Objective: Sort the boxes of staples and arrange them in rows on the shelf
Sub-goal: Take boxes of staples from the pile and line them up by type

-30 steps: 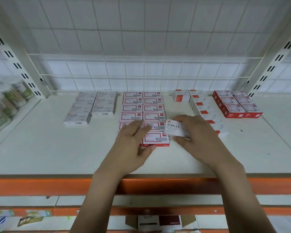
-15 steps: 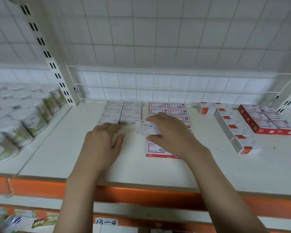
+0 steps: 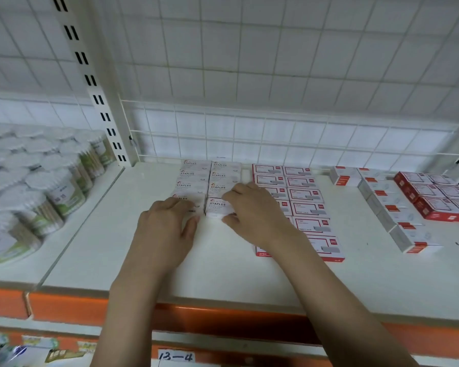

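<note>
Nearest us runs the orange front rail [image 3: 72,308] of the shelf [image 3: 96,250], with a handwritten label [image 3: 176,356] reading "13-4" below it. Both our forearms reach up over that rail onto the white board.

Our left hand [image 3: 164,229] lies at the near end of the left row of grey-white staple boxes [image 3: 196,178]. Its fingers are bent over the top of the nearest box of that row, the thumb [image 3: 190,229] set against the box's front face (whether it truly clamps the box or only rests on it we cannot tell).

Our right hand [image 3: 252,215] holds the white STAPLES box [image 3: 219,207] at the near end of the neighbouring row: fingers curl over its far edge, the thumb presses its near right corner, a narrow grip spanning the box. This box sits on the board, just beside the one under our left hand and in line with the boxes behind it.

To the right, partly under our right wrist, lie two rows of red-edged white boxes [image 3: 306,207]. Farther right a single slanting row of white boxes with red ends [image 3: 398,218], then a block of red boxes [image 3: 435,200].

At far left, on the adjoining shelf, stand round tubs of cotton swabs [image 3: 51,186]. Behind everything rises the white wire grid [image 3: 249,133] and slotted upright [image 3: 101,109].
</note>
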Motion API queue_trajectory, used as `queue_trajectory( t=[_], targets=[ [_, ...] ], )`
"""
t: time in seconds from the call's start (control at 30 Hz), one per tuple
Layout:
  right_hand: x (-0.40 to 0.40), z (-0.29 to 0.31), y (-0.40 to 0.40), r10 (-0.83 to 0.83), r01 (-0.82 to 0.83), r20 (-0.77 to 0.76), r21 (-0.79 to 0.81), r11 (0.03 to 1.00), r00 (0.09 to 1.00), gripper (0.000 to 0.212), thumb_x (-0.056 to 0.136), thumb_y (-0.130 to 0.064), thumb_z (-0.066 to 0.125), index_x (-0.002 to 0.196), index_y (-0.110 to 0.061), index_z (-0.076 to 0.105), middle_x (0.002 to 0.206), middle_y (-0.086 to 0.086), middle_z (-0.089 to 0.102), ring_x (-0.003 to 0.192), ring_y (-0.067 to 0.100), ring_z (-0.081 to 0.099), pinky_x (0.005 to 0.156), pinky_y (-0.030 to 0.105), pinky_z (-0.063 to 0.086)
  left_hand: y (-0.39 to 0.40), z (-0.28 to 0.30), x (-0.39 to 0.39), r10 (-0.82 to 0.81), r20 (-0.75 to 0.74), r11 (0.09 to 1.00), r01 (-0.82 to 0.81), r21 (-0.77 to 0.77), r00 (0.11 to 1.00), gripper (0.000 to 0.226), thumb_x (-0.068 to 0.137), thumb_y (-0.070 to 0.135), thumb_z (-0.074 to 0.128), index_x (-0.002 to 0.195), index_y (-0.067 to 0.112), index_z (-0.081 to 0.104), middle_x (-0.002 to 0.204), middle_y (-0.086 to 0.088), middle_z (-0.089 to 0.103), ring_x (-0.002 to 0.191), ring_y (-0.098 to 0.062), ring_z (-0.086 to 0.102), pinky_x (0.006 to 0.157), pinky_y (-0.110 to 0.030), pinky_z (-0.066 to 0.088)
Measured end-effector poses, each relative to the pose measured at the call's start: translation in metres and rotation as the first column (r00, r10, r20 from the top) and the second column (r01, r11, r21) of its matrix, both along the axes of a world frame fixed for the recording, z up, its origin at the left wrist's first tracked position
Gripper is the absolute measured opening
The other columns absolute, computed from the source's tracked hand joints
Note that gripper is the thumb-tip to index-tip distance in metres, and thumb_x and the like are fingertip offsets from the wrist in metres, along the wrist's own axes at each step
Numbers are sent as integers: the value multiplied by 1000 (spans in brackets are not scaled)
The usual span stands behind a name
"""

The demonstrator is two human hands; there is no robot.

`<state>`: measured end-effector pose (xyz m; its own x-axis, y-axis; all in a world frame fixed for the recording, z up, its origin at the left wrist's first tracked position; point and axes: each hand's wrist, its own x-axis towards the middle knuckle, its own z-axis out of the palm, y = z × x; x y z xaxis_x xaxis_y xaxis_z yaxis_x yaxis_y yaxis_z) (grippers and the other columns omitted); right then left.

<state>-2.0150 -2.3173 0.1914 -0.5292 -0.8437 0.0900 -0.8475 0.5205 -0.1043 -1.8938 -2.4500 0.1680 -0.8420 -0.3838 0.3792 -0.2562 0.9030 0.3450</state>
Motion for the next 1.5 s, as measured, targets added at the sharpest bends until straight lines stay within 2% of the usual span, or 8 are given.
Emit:
queue_trajectory(
  t=[0.13, 0.3, 0.53, 0.77, 0.87, 1.03, 1.23, 1.5],
  targets=[
    [18, -10, 17, 42, -40, 25, -94, 995, 999, 31, 93, -19, 45, 120, -8, 56, 123, 6, 54, 116, 27, 46, 98, 35, 35, -3, -4, 1, -7, 30, 999, 6, 31, 1000, 49, 79, 39, 36, 95, 6, 69, 96, -12, 68, 83, -39, 64, 68, -48, 54],
    [23, -22, 16, 47, -42, 63, -78, 996, 997, 32, 90, -15, 50, 119, -2, 56, 126, 10, 53, 116, 31, 49, 98, 39, 42, -1, -6, 1, -19, 75, 999, 16, 36, 997, 48, 80, 39, 35, 96, 7, 67, 99, -12, 67, 83, -39, 63, 68, -49, 54],
    [19, -18, 9, 23, -20, 70, -43, 999, 997, 37, 93, -19, 44, 127, -6, 50, 134, 5, 46, 121, 28, 43, 102, 34, 37, 1, -4, -2, -54, 94, 998, 50, 43, 994, 48, 80, 39, 35, 97, 7, 66, 99, -12, 66, 83, -39, 62, 69, -46, 53],
    [17, -6, 42, -76, 84, 62, -132, 988, 995, 41, 86, -21, 46, 122, -4, 56, 126, 12, 55, 119, 32, 48, 103, 37, 38, 21, 7, -21, -139, 80, 990, 137, 32, 987, 48, 81, 36, 37, 102, 5, 66, 102, -14, 66, 87, -38, 62, 71, -49, 53],
    [9, 8, 75, -172, 173, 23, -128, 977, 985, 42, 91, -22, 45, 130, -7, 51, 134, 10, 50, 125, 29, 43, 106, 35, 32, 45, 16, -38, -211, 52, 977, 209, 44, 976, 46, 82, 34, 37, 106, 6, 66, 104, -13, 65, 90, -38, 61, 75, -49, 52],
    [-2, 22, 145, -355, 351, -2, -134, 927, 935, 46, 91, -23, 51, 135, -12, 46, 136, 7, 48, 124, 26, 44, 105, 32, 33, 105, 29, -69, -343, 63, 939, 341, 40, 937, 37, 95, 25, 45, 132, 18, 49, 133, -2, 51, 122, -22, 44, 104, -39, 36],
    [-10, 15, 246, -547, 543, 26, -174, 822, 837, 43, 87, -20, 55, 128, -8, 53, 123, 9, 56, 112, 30, 52, 95, 33, 42, 193, 33, -102, -487, 117, 872, 490, 9, 865, 40, 97, 31, 41, 136, 23, 43, 132, 2, 51, 122, -19, 43, 103, -36, 34],
    [-20, 7, 409, -721, 713, 35, -185, 676, 692, 48, 92, -30, 48, 138, -19, 40, 127, 2, 49, 116, 24, 48, 96, 33, 39, 355, 31, -150, -608, 105, 792, 611, 9, 787, 40, 97, 34, 40, 137, 27, 39, 136, 8, 47, 127, -15, 38, 104, -32, 30]
  ],
)
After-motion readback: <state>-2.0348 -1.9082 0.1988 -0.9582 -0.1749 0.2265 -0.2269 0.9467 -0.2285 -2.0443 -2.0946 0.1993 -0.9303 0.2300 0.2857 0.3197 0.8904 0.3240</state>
